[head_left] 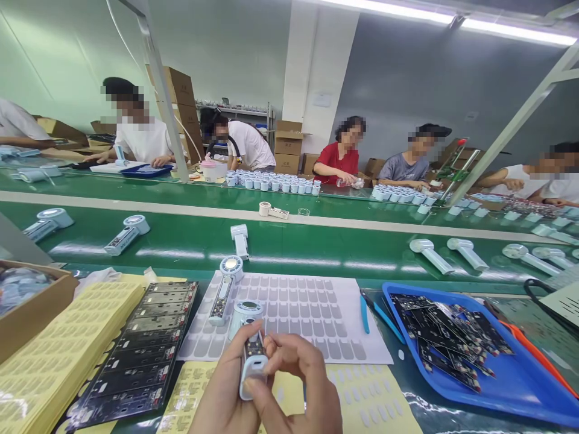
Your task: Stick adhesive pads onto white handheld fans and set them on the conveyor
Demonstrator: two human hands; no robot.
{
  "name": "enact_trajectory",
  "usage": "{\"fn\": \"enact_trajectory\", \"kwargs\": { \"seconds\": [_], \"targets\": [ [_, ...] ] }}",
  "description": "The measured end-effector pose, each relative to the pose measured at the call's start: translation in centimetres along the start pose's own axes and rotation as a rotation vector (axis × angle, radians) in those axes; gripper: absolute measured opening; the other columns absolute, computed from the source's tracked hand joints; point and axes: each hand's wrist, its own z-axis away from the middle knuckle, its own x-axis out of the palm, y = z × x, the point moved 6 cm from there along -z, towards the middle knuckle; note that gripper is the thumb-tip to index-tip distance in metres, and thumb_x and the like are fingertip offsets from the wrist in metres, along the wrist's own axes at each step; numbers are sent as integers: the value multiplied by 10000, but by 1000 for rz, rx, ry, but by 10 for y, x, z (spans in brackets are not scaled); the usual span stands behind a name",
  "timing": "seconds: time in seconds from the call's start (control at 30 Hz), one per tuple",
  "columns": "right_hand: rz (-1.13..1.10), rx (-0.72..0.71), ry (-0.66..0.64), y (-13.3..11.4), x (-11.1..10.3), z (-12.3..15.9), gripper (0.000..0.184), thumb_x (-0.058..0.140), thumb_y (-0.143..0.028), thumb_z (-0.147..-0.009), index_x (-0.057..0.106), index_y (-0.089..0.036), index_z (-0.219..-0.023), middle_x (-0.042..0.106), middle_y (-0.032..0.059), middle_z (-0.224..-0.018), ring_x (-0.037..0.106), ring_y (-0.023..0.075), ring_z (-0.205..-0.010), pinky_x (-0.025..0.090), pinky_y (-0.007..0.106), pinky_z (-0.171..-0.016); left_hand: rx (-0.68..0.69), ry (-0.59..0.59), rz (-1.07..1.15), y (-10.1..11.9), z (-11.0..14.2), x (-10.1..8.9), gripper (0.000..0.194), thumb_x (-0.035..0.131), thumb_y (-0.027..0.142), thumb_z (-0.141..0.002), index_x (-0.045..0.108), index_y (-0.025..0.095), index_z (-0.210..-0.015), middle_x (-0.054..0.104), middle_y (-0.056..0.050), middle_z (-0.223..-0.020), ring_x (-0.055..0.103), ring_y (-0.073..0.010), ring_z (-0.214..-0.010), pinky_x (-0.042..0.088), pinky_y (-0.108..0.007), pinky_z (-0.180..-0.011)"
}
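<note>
A light-blue handheld fan (248, 310) lies in my left hand (225, 386), its round head pointing away from me. The fingers close around the handle, whose open face shows a small circuit board. My right hand (305, 377) has its thumb on the handle's near end and its bent fingertips at the right edge; whether a small part is between them I cannot make out. A second fan (221, 298) with an exposed board lies just beyond, on a white sheet of grey stickers (312, 307). Under my hands is a yellow sheet of pale stickers (373, 395).
At right, a blue tray (511, 383) holds loose circuit boards (446, 337), beside blue-handled pliers (384, 319). Black board panels (140, 352) and stacked yellow sheets (75, 337) lie left. Beyond runs a green conveyor belt (316, 247) carrying several fans; co-workers sit across it.
</note>
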Motion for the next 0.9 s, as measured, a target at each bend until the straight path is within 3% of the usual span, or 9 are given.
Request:
{"fn": "enact_trajectory", "kwargs": {
  "seconds": [0.1, 0.17, 0.2, 0.33, 0.5, 0.57, 0.67, 0.8, 0.9],
  "targets": [
    [-10, 210, 3, 12, -7, -4, 688, 836, -226, -593, 552, -292, -1216, 702, 0, -1033, 728, 199, -770, 590, 280, -676, -32, -7, 10, 1, 7, 0, 157, 477, 138, -963, 556, 142, -827, 568, -20, -642, 566, -57, -436, 516, -124, -442],
    [-66, 329, -56, 25, -13, -6, 666, 819, -377, -667, 525, -277, -1256, 712, 25, -1019, 718, 201, -723, 582, 289, -631, -1, -48, -36, 6, 8, -5, 97, 522, 88, -925, 593, 107, -862, 563, -21, -651, 556, -64, -435, 498, -134, -415],
    [-67, 334, -91, 31, -17, -6, 563, 769, -442, -734, 550, -272, -1224, 715, 34, -996, 719, 212, -770, 574, 284, -632, 29, -60, -69, 10, 8, -10, 68, 558, 58, -892, 611, 94, -870, 574, -26, -660, 558, -71, -442, 500, -145, -414],
    [273, 160, -223, 57, -34, 2, 165, 621, -409, -885, 671, -276, -969, 688, 45, -1049, 697, 236, -933, 534, 268, -617, 222, -118, -295, 28, -3, -41, 236, 784, 57, -673, 702, 89, -892, 688, -72, -758, 685, -176, -647, 606, -257, -613],
    [726, -95, -266, 86, -38, 27, 103, 643, -225, -865, 665, -284, -947, 690, 33, -988, 693, 252, -884, 539, 311, -663, 383, -173, -556, 31, -17, -67, 314, 868, 242, -525, 753, 136, -798, 773, -122, -901, 697, -340, -1013, 517, -432, -997],
    [747, -133, -281, 88, -33, 31, 102, 625, -173, -869, 642, -273, -876, 678, 27, -929, 684, 231, -837, 525, 292, -643, 418, -161, -567, 28, -21, -72, 323, 846, 226, -521, 759, 147, -822, 782, -130, -946, 684, -372, -1062, 456, -492, -1063],
    [654, -73, -305, 81, -26, 27, 165, 594, -110, -858, 579, -251, -773, 656, 12, -889, 674, 201, -822, 506, 270, -667, 424, -139, -548, 24, -26, -77, 354, 811, 212, -545, 760, 156, -891, 783, -122, -996, 673, -372, -1106, 405, -501, -1108],
    [476, 33, -327, 70, -14, 18, 159, 602, -96, -839, 552, -243, -808, 631, 4, -924, 668, 179, -854, 499, 262, -745, 424, -117, -542, 22, -28, -81, 350, 791, 202, -559, 749, 168, -905, 779, -121, -1033, 655, -377, -1145, 390, -512, -1116],
    [475, 29, -378, 71, -2, 18, 192, 595, -51, -808, 536, -234, -803, 623, 9, -939, 662, 180, -865, 488, 268, -758, 442, -96, -546, 22, -26, -81, 358, 789, 222, -567, 743, 168, -918, 779, -120, -1019, 651, -378, -1150, 409, -507, -1101]
  ]
}}
